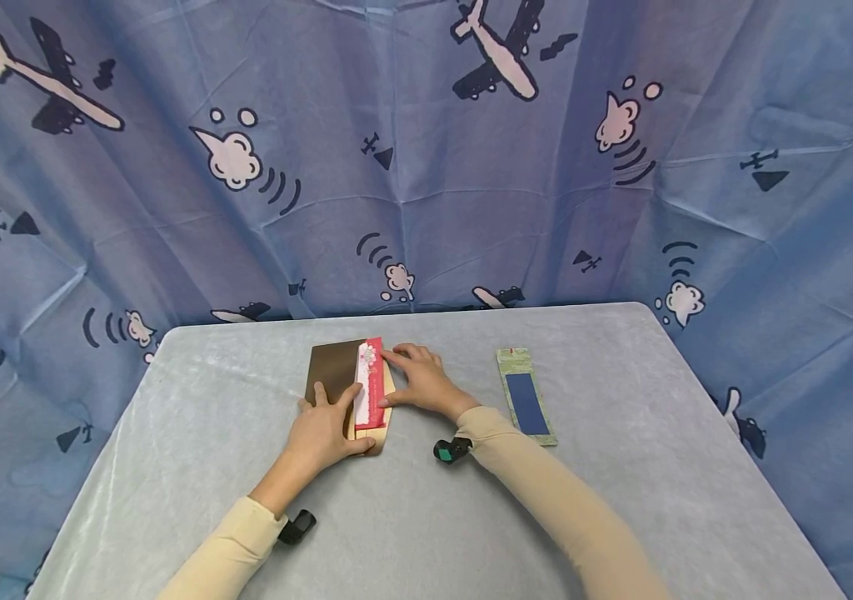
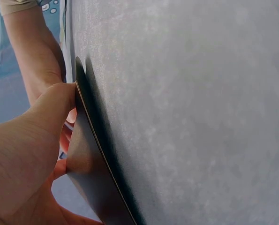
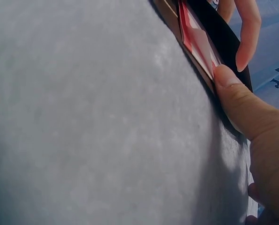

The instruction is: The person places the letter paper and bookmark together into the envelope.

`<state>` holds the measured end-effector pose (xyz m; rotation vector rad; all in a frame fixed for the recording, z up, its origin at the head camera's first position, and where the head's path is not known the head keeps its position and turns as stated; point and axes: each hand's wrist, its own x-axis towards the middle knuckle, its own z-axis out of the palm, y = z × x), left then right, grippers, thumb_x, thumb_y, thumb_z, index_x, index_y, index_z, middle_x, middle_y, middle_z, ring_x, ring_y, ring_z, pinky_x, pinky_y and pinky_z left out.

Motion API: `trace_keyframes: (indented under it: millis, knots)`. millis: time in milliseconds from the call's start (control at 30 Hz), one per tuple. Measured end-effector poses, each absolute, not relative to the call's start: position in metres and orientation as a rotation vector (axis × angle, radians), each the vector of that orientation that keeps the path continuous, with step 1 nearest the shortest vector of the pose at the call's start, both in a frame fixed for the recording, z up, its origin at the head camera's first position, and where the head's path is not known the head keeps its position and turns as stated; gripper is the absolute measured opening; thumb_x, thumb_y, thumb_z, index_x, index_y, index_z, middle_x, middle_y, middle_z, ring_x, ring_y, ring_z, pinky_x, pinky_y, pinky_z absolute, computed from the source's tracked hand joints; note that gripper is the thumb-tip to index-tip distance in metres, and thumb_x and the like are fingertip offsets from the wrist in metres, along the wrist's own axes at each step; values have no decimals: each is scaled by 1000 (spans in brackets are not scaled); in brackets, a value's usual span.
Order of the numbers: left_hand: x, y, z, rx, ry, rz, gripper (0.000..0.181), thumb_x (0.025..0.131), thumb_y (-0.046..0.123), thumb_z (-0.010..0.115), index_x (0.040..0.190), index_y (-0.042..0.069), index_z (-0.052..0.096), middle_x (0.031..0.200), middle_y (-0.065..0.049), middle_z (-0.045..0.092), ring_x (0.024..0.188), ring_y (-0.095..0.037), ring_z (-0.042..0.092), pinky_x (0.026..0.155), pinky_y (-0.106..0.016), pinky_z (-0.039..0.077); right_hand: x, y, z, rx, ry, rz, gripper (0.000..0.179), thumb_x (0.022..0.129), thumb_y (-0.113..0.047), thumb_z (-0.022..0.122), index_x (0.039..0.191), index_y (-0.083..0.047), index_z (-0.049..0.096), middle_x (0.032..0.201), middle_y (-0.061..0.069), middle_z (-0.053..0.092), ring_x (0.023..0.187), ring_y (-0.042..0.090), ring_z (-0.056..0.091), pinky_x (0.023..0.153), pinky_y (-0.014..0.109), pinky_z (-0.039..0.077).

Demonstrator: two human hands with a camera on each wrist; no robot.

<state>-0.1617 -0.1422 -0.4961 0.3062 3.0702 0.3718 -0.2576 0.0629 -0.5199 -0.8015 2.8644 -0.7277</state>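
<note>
A brown folder [image 1: 335,364] with a cream inner side lies at the table's middle left; its lower edge stands off the cloth in the left wrist view. Across its right half lies a red and white paper envelope [image 1: 370,385]. My left hand [image 1: 321,429] holds the folder, fingers spread over the cover and thumb at the lower edge. At the envelope's right edge, my right hand [image 1: 424,383] grips it with thumb and forefinger. The right wrist view shows the thumb against the red and white paper [image 3: 195,40]. Part of the folder is hidden under the left hand.
A flat green patterned piece with a dark blue panel [image 1: 526,402] lies right of my right hand, by the forearm. Pale grey cloth covers the table [image 1: 426,525]. Behind it hangs a blue curtain [image 1: 426,158] printed with planes.
</note>
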Motion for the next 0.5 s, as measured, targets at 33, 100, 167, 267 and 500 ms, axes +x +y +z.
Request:
trace_keyframes:
  millis: [33,100,167,267,500]
  knots:
    - [-162,-142,-496,306,3071,372,95,71,59,80,149,19,45,140,-50,37,112,-73,48,77,-63,54,-258,62,-520,-801,2863,-723,99,72,-59,80,154,-25,36,151,10,42,138,30,39,111,55,28]
    - [-162,-142,-496,305,3070,370,95,70,59,81,149,19,45,140,-50,37,112,-73,48,77,-63,54,-258,62,-520,-802,2863,-721,99,72,-59,80,154,-25,37,151,10,42,138,30,38,111,55,28]
    - [-162,-142,-497,305,3071,368,96,70,60,80,149,19,45,140,-50,37,112,-73,48,77,-63,54,-258,61,-520,-807,2865,-723,98,72,-59,80,153,-24,38,151,11,43,138,31,39,111,55,28]
    - [-162,-142,-497,303,3070,365,96,70,60,80,149,19,44,140,-50,37,112,-73,48,76,-62,55,-258,59,-520,-814,2865,-728,98,71,-60,80,153,-24,39,150,11,43,138,32,39,112,56,28]
    - [-161,-142,-496,297,3066,364,96,70,60,81,149,20,44,140,-50,37,112,-73,48,76,-63,55,-258,56,-521,-832,2868,-734,97,72,-60,80,153,-22,40,150,12,44,139,32,39,112,57,27]
